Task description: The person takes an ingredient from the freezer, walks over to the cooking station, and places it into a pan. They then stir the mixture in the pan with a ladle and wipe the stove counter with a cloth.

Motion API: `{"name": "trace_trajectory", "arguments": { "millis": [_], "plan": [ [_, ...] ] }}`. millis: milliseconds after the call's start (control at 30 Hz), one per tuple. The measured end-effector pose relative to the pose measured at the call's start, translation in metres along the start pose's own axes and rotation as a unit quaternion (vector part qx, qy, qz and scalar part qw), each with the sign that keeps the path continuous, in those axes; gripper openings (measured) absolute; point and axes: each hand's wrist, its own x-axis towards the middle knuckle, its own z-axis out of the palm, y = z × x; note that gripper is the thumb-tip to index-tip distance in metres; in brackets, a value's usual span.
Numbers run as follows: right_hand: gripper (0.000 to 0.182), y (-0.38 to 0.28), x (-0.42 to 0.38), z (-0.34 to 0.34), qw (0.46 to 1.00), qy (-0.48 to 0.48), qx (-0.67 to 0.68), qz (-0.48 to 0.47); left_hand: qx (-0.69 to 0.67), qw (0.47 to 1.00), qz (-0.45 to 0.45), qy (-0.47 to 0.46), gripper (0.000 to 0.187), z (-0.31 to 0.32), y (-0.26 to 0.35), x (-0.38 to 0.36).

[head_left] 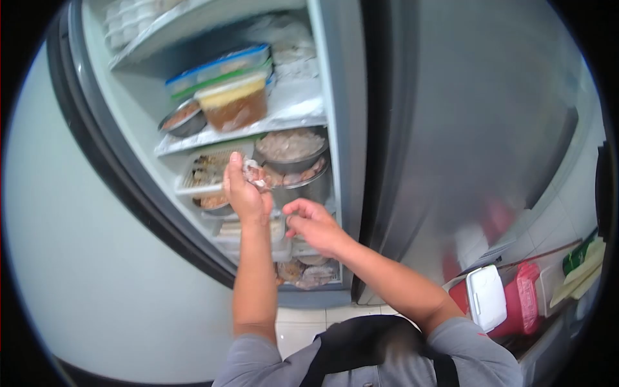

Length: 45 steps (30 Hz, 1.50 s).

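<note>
My left hand (244, 193) is raised in front of the open fridge's middle shelf, its fingers curled around a piece of raw meat (256, 175), pinkish with white patches. Lower and to the right, my right hand (314, 227) is loosely bent, fingers apart, with nothing visible in it. Behind the left hand is a white basket (193, 189) of dark-tipped food pieces. Beside the meat stands a metal pot (313, 190) with pink raw pieces, and a metal bowl (293, 162) heaped with pale pieces rests over it.
On the shelf above are a tub of brown food (235, 111), blue-lidded containers (222, 68) and a small metal bowl (187, 127). A plastic container (225, 245) and bagged food (316, 274) sit lower down. The fridge door (129, 245) stands open at left; bins (487, 298) are at right.
</note>
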Motion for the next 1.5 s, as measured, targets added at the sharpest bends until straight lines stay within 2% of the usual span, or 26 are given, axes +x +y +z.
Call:
{"name": "trace_trajectory", "arguments": {
  "millis": [33, 100, 167, 233, 267, 300, 367, 433, 533, 600, 633, 700, 733, 800, 833, 900, 933, 1000, 1067, 1100, 1167, 1200, 1267, 1367, 1433, 1500],
  "plan": [
    [0.022, 0.003, 0.000, 0.002, 1.000, -0.013, -0.003, 0.014, -0.264, 0.950, -0.158, 0.056, 0.038, -0.007, 0.003, -0.013],
    [0.021, 0.004, 0.000, 0.002, 0.997, -0.002, -0.074, -0.036, -0.293, 0.930, -0.193, 0.109, 0.033, -0.030, -0.010, -0.023],
    [0.022, -0.006, -0.005, 0.006, 0.991, 0.003, -0.128, -0.043, -0.428, 0.868, -0.227, 0.105, 0.026, -0.051, -0.026, -0.029],
    [0.024, -0.014, -0.009, 0.011, 0.971, 0.031, -0.223, -0.076, -0.437, 0.867, -0.218, 0.097, 0.022, -0.054, -0.021, -0.032],
    [0.026, -0.011, -0.008, 0.017, 0.965, 0.056, -0.223, -0.126, -0.437, 0.859, -0.236, 0.122, 0.019, -0.055, -0.020, -0.033],
    [0.026, -0.004, -0.003, 0.020, 0.966, 0.049, -0.224, -0.121, -0.437, 0.851, -0.253, 0.146, 0.017, -0.053, -0.017, -0.035],
    [0.028, 0.018, 0.014, 0.022, 0.975, 0.085, -0.111, -0.171, -0.447, 0.844, -0.251, 0.156, 0.018, -0.052, -0.017, -0.043],
    [0.031, 0.027, 0.017, 0.030, 0.984, 0.087, -0.028, -0.154, -0.438, 0.853, -0.249, 0.137, 0.019, -0.047, -0.023, -0.057],
    [0.033, 0.032, 0.014, 0.035, 0.976, 0.126, -0.034, -0.176, -0.424, 0.861, -0.252, 0.123, 0.020, -0.051, -0.035, -0.073],
    [0.032, 0.035, 0.013, 0.035, 0.867, 0.153, -0.267, -0.392, -0.388, 0.874, -0.279, 0.088, 0.022, -0.052, -0.035, -0.084],
    [0.032, 0.034, 0.012, 0.033, 0.866, 0.153, -0.266, -0.394, -0.388, 0.874, -0.278, 0.087, 0.022, -0.047, -0.029, -0.088],
    [0.027, 0.027, 0.011, 0.029, 0.905, 0.089, -0.281, -0.308, -0.314, 0.871, -0.327, 0.187, 0.024, -0.037, -0.020, -0.093],
    [0.027, 0.022, 0.009, 0.028, 0.904, 0.089, -0.282, -0.309, -0.315, 0.871, -0.327, 0.186, 0.024, -0.042, -0.025, -0.097],
    [0.019, 0.007, 0.004, 0.027, 0.929, 0.038, -0.274, -0.245, -0.359, 0.851, -0.374, 0.081, 0.022, -0.051, -0.028, -0.102],
    [0.019, -0.003, 0.002, 0.030, 0.928, 0.036, -0.275, -0.249, -0.360, 0.852, -0.372, 0.079, 0.022, -0.048, -0.023, -0.100],
    [0.017, -0.018, -0.001, 0.035, 0.908, 0.043, -0.295, -0.293, -0.320, 0.843, -0.375, 0.216, 0.018, -0.039, -0.012, -0.099],
    [0.017, -0.026, 0.006, 0.032, 0.907, 0.039, -0.297, -0.295, -0.323, 0.844, -0.370, 0.217, 0.018, -0.051, -0.016, -0.097],
    [0.016, -0.056, 0.035, 0.024, 0.806, 0.062, -0.430, -0.403, -0.425, 0.802, -0.415, 0.064, 0.012, -0.085, -0.025, -0.094],
    [0.020, -0.083, 0.064, 0.022, 0.731, 0.082, -0.574, -0.360, -0.397, 0.828, -0.388, 0.081, 0.012, -0.078, -0.010, -0.091],
    [0.020, -0.095, 0.078, 0.025, 0.728, 0.081, -0.574, -0.365, -0.366, 0.851, -0.364, 0.097, 0.012, -0.073, -0.004, -0.087],
    [0.031, -0.113, 0.104, 0.033, 0.671, 0.089, -0.706, -0.210, -0.352, 0.864, -0.351, 0.081, 0.011, -0.064, -0.001, -0.069],
    [0.031, -0.115, 0.114, 0.034, 0.669, 0.090, -0.706, -0.215, -0.337, 0.874, -0.344, 0.068, 0.011, -0.060, 0.001, -0.059],
    [0.048, -0.112, 0.134, 0.029, 0.704, 0.052, -0.694, -0.143, -0.338, 0.873, -0.347, 0.055, 0.010, -0.057, -0.004, -0.040],
    [0.056, -0.108, 0.149, 0.029, 0.682, 0.033, -0.721, -0.119, -0.340, 0.869, -0.356, 0.044, 0.011, -0.055, -0.005, -0.032],
    [0.057, -0.110, 0.143, 0.034, 0.670, 0.037, -0.729, -0.132, -0.354, 0.861, -0.362, 0.042, 0.010, -0.056, -0.009, -0.036],
    [0.056, -0.115, 0.138, 0.036, 0.703, 0.023, -0.707, -0.078, -0.355, 0.859, -0.366, 0.044, 0.010, -0.056, -0.012, -0.039]
  ]
}}
